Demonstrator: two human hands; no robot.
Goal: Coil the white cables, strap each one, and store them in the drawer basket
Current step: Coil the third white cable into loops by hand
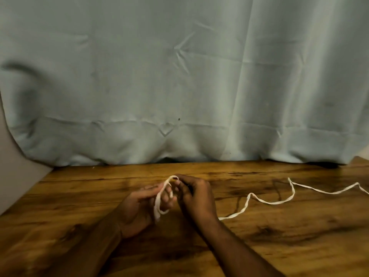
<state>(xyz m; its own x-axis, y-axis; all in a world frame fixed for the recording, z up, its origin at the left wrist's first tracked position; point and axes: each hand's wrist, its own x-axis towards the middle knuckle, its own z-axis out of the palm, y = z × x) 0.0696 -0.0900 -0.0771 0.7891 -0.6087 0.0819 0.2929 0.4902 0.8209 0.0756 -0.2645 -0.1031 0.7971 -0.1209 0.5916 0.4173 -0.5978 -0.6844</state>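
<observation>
A flat white cable (275, 202) snakes across the wooden table from the right edge toward the middle. Its near end is looped around the fingers of my left hand (137, 208), which lies palm up above the table and holds the small coil. My right hand (196, 196) sits just to the right of it, back of the hand up, and pinches the top of the loop with fingertips and thumb. No strap and no drawer basket are in view.
A pale blue-grey cloth (179, 86) hangs behind the table and reaches down to its back edge. The wooden table (79, 196) ends at a slanted left edge next to a light wall (12, 176).
</observation>
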